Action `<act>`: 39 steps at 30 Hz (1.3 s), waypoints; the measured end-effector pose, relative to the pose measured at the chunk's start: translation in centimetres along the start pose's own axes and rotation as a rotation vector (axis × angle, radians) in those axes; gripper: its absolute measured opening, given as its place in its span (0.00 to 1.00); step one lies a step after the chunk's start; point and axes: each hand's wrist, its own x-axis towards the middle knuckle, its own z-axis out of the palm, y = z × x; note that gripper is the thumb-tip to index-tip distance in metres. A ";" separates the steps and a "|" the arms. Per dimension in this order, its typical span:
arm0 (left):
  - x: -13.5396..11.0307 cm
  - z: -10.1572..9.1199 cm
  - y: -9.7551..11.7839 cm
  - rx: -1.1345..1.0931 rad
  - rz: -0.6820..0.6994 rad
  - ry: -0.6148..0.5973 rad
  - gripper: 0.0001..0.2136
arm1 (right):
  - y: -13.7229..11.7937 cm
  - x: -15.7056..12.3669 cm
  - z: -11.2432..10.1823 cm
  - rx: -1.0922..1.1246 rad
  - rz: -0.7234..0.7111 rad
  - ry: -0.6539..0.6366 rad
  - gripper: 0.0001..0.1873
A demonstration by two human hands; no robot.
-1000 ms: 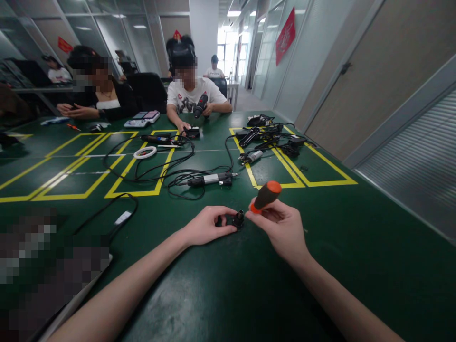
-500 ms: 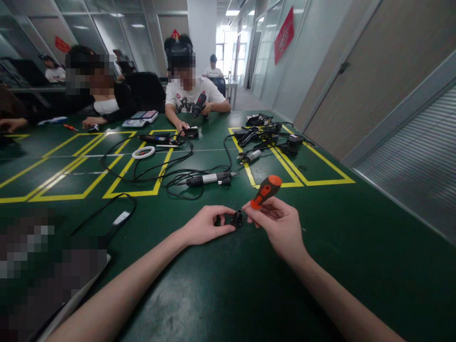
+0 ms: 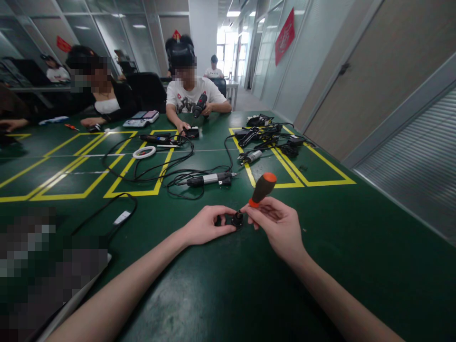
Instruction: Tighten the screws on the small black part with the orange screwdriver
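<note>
My left hand (image 3: 205, 225) rests on the green table (image 3: 356, 247) with its fingers pinched around a small black part (image 3: 236, 219), holding it down. My right hand (image 3: 280, 228) grips a screwdriver (image 3: 261, 189) with a black and orange handle. The handle tilts up and to the right, and the tip points down into the black part. The blade itself is mostly hidden by my fingers.
Beyond my hands lie a black and silver power tool (image 3: 210, 179) with tangled cables, a white ring (image 3: 144, 152), and more tools and cables (image 3: 267, 135) at the far right. Two people sit across the table; one holds a drill (image 3: 200, 105). A blurred object lies at lower left.
The screwdriver handle has turned slightly in my right hand and stands a little more upright. My left hand has kept its hold on the black part.
</note>
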 end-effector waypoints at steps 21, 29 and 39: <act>0.0 0.0 0.1 -0.010 -0.008 -0.001 0.19 | -0.1 -0.2 0.0 -0.039 0.006 -0.056 0.16; 0.0 0.1 -0.1 -0.010 0.000 0.006 0.20 | -0.2 -0.1 -0.1 -0.056 0.004 -0.010 0.15; 0.0 0.0 0.1 -0.010 0.010 0.008 0.19 | 0.0 -0.2 0.0 -0.026 0.014 0.021 0.18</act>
